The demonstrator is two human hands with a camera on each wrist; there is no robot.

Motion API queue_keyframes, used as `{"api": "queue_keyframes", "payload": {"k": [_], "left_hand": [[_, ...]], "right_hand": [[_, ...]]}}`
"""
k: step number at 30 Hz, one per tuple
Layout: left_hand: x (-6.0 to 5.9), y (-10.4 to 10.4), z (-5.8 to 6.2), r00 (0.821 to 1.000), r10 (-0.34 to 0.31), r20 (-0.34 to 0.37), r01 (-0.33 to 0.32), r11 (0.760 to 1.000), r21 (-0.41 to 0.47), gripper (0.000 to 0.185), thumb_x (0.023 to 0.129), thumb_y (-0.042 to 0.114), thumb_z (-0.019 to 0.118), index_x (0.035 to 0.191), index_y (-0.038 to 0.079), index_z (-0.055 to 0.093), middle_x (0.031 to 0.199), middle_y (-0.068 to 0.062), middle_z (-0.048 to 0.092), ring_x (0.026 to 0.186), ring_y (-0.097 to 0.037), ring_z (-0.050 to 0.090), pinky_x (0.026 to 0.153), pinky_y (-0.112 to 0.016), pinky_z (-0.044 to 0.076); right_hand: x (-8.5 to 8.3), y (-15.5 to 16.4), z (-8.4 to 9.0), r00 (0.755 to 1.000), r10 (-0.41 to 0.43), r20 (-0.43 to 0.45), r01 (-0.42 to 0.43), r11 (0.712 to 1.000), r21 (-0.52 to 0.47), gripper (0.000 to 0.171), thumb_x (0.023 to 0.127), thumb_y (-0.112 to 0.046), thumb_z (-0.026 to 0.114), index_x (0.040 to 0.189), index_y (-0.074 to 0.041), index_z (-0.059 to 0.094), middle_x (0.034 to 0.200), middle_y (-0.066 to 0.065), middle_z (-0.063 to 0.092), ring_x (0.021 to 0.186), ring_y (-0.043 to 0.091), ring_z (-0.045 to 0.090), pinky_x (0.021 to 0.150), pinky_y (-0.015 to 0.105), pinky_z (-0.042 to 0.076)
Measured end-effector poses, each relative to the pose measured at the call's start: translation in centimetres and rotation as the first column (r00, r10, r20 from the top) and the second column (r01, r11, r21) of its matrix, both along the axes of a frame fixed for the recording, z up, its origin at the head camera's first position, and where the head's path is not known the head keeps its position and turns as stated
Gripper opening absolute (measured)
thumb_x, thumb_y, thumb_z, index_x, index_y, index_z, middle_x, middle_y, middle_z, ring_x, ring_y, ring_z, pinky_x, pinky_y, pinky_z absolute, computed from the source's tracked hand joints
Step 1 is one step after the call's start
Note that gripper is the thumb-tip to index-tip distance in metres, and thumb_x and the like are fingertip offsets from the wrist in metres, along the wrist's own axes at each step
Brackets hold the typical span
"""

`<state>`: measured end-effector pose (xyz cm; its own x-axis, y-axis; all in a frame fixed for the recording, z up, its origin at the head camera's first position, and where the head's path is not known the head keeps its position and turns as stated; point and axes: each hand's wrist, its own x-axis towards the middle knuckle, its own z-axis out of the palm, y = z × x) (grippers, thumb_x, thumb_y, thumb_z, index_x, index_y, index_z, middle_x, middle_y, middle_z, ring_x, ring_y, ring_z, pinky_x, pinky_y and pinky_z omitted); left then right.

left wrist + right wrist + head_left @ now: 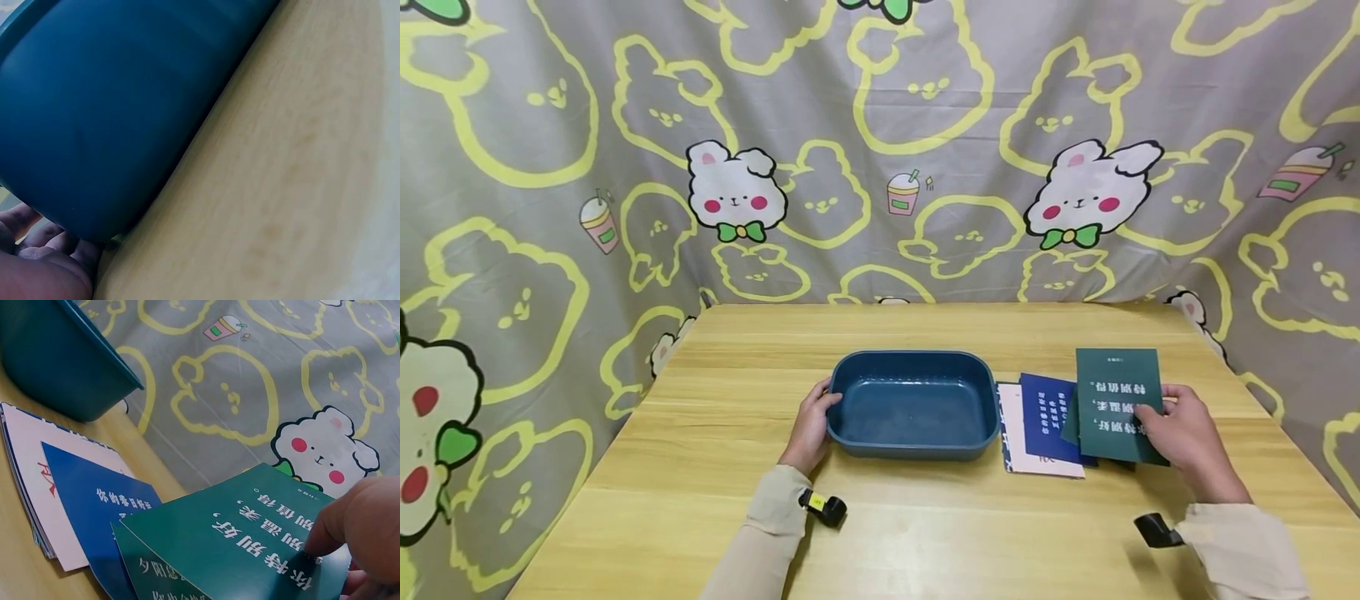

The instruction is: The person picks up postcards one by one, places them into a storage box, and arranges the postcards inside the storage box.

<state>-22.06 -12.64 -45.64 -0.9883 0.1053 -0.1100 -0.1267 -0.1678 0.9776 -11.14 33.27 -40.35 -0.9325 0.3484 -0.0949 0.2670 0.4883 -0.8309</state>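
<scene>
A dark blue rectangular plastic basin [910, 446] stands on the table, nothing in it. My left hand [808, 427] holds its left end, thumb over the rim and fingers along the outer wall; the left wrist view shows those fingers [47, 240] against the basin's side. With thumb on top and fingers beneath, my right hand [1187, 429] pinches a dark green card [1116, 383] printed with white characters. This card is raised over a spread pile: another green card [156, 565], a blue card [1048, 417] and pale pink cards [1015, 433] lowest.
The wooden table [662, 500] extends around the basin and cards. A grey curtain [880, 208] with yellow outlines and white cartoon rabbits hangs behind and along both sides. The pile of cards lies close to the basin's right end.
</scene>
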Motion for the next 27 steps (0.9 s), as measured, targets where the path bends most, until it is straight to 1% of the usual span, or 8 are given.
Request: {"api": "queue_keyframes", "payload": {"k": [4, 7, 9, 14, 17, 22, 27], "left_hand": [[0.0, -0.1, -0.1, 1.0, 0.001, -0.005, -0.001, 1.0, -0.004, 0.049, 0.098, 0.011, 0.044, 0.145, -0.002, 0.038, 0.147, -0.022, 0.037, 0.125, -0.032, 0.043, 0.094, -0.035, 0.043], [0.0, 0.0, -0.1, 1.0, 0.008, -0.005, -0.008, 1.0, -0.008, 0.049, 0.097, 0.011, 0.045, 0.144, -0.002, 0.038, 0.147, -0.021, 0.038, 0.124, -0.031, 0.044, 0.091, -0.033, 0.044], [0.0, 0.0, -0.1, 1.0, 0.011, -0.008, -0.011, 1.0, -0.01, 0.049, 0.098, 0.011, 0.045, 0.145, -0.002, 0.038, 0.147, -0.022, 0.037, 0.124, -0.031, 0.044, 0.092, -0.034, 0.044], [0.1, 0.1, 0.1, 1.0, 0.006, -0.006, -0.006, 1.0, 0.001, 0.049, 0.098, 0.009, 0.044, 0.145, -0.003, 0.037, 0.149, -0.022, 0.035, 0.129, -0.031, 0.039, 0.101, -0.038, 0.039], [0.1, 0.0, 0.1, 1.0, 0.0, 0.002, 0.0, 1.0, 0.002, 0.05, 0.097, 0.01, 0.044, 0.145, -0.001, 0.037, 0.149, -0.021, 0.035, 0.129, -0.032, 0.04, 0.101, -0.04, 0.039], [0.0, -0.1, 0.1, 1.0, -0.009, 0.013, 0.009, 1.0, -0.001, 0.05, 0.098, 0.011, 0.044, 0.146, 0.001, 0.038, 0.149, -0.02, 0.035, 0.128, -0.033, 0.041, 0.1, -0.043, 0.039], [0.0, -0.1, -0.1, 1.0, -0.008, 0.005, 0.008, 1.0, -0.007, 0.049, 0.098, 0.011, 0.043, 0.145, -0.001, 0.037, 0.149, -0.021, 0.034, 0.129, -0.034, 0.04, 0.101, -0.045, 0.038]], "right_hand": [[-0.2, -0.3, 0.3, 1.0, 0.01, -0.014, -0.01, 1.0, -0.006, 0.059, 0.099, -0.019, 0.045, 0.137, 0.018, 0.019, 0.121, 0.039, 0.046, 0.076, 0.014, 0.061, 0.061, 0.031, 0.054], [-0.5, -0.7, 0.5, 1.0, 0.006, -0.03, -0.006, 1.0, -0.005, 0.058, 0.099, -0.018, 0.045, 0.137, 0.018, 0.021, 0.12, 0.038, 0.047, 0.074, 0.012, 0.061, 0.06, 0.032, 0.055], [-0.6, -0.9, 0.6, 0.999, 0.004, -0.038, -0.005, 1.0, -0.003, 0.057, 0.099, -0.018, 0.044, 0.137, 0.018, 0.021, 0.119, 0.038, 0.048, 0.073, 0.012, 0.061, 0.059, 0.032, 0.055], [-1.0, -1.6, 1.1, 0.999, 0.011, -0.031, -0.011, 1.0, -0.009, 0.058, 0.1, -0.018, 0.043, 0.138, 0.017, 0.02, 0.12, 0.038, 0.047, 0.076, 0.015, 0.062, 0.06, 0.032, 0.055], [-1.3, -2.1, 1.4, 0.999, 0.021, -0.026, -0.021, 1.0, -0.008, 0.057, 0.1, -0.018, 0.043, 0.139, 0.017, 0.02, 0.12, 0.038, 0.047, 0.078, 0.017, 0.062, 0.061, 0.032, 0.055], [-1.7, -2.9, 1.9, 0.998, 0.046, -0.048, -0.046, 0.999, -0.002, 0.055, 0.1, -0.016, 0.045, 0.137, 0.017, 0.022, 0.119, 0.038, 0.049, 0.077, 0.018, 0.064, 0.061, 0.033, 0.056], [-1.9, -3.8, 2.2, 0.995, 0.07, -0.071, -0.071, 0.997, -0.005, 0.054, 0.099, -0.017, 0.046, 0.135, 0.016, 0.023, 0.12, 0.04, 0.047, 0.076, 0.018, 0.065, 0.061, 0.035, 0.056]]}}
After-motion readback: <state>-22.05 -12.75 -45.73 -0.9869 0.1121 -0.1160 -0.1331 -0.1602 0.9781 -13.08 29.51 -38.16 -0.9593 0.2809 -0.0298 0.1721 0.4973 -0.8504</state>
